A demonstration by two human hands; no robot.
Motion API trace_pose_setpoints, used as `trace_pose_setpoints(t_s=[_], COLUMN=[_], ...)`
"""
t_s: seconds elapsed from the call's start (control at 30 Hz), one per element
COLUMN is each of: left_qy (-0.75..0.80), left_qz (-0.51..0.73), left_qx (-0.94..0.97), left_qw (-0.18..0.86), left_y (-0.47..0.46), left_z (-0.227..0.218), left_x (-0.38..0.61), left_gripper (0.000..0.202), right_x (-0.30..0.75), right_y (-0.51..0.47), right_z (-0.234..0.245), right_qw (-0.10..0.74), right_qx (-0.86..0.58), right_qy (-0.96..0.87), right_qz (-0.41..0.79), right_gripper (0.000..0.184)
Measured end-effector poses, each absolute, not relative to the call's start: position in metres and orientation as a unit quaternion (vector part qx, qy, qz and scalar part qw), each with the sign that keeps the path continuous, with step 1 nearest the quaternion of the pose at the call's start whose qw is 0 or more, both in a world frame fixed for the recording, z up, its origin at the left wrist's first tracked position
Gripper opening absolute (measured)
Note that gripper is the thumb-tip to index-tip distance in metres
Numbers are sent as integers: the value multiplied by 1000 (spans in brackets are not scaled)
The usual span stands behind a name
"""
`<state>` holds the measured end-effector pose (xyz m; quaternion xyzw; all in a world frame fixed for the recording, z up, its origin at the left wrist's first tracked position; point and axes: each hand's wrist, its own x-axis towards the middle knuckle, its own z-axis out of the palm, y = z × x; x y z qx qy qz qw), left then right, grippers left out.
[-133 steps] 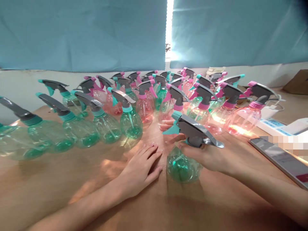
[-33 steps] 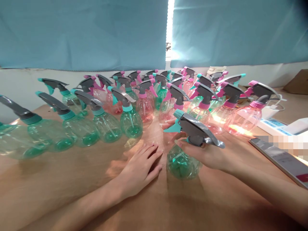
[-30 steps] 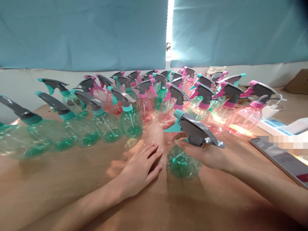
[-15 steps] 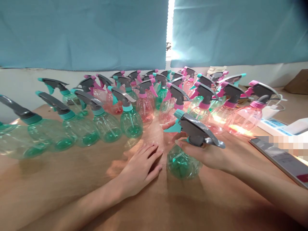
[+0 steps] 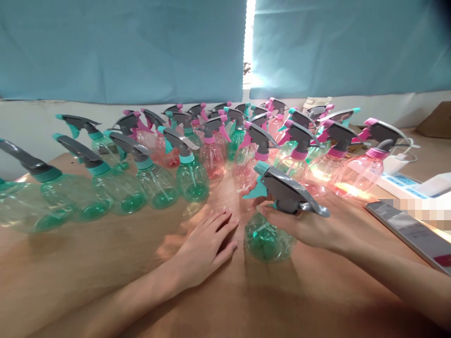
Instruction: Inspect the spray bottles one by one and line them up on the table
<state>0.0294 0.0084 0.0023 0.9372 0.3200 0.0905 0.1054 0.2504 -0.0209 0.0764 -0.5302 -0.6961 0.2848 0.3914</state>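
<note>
A green spray bottle (image 5: 266, 240) with a grey head and teal trigger stands on the brown table (image 5: 105, 263), just right of centre. My right hand (image 5: 303, 226) is wrapped round its neck, with a finger on the trigger. My left hand (image 5: 206, 248) lies flat on the table just left of the bottle, fingers stretched out, holding nothing.
Several green spray bottles (image 5: 155, 180) stand at the left and several pink ones (image 5: 355, 171) at the back and right. A white power strip (image 5: 401, 180) and a flat grey device (image 5: 412, 232) lie at the right. Blue curtains hang behind.
The finger on the teal trigger has pulled in slightly, and the trigger sits lower than before. My left hand has not moved.
</note>
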Motion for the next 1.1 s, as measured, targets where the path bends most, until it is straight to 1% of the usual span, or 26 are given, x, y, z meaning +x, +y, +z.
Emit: trace_pose_setpoints(t_s=[0.23,0.27,0.33,0.37,0.43,0.53,0.6,0.67,0.77,0.9,1.1], left_qy=[321,321,319,319,319,320,319,317,315,313,313], left_qz=[97,99,101,100,91,79,81,86,92,92,86], left_qx=[936,936,936,937,938,940,940,940,940,941,941], left_qw=[108,108,106,104,100,93,90,92,96,92,95], left_y=[9,9,9,9,10,10,10,10,10,10,11], left_z=[1,1,1,1,1,0,0,-1,-1,-1,-1], left_x=[29,29,29,29,29,28,28,28,28,28,29], left_gripper=[42,42,41,41,42,44,44,43,41,40,44], right_x=[248,247,245,244,245,249,252,254,254,253,254], right_y=[-21,-21,-22,-22,-23,-22,-20,-19,-18,-18,-17], right_z=[82,85,89,90,90,83,77,72,70,69,63], right_qw=[424,432,439,438,428,431,432,418,404,413,427], right_qx=[-500,-493,-490,-494,-504,-496,-488,-499,-514,-509,-510], right_qy=[-692,-692,-688,-685,-683,-685,-687,-688,-691,-696,-700], right_qz=[303,304,307,309,312,314,319,320,309,294,260], right_gripper=[14,13,5,4,10,5,14,17,17,16,11])
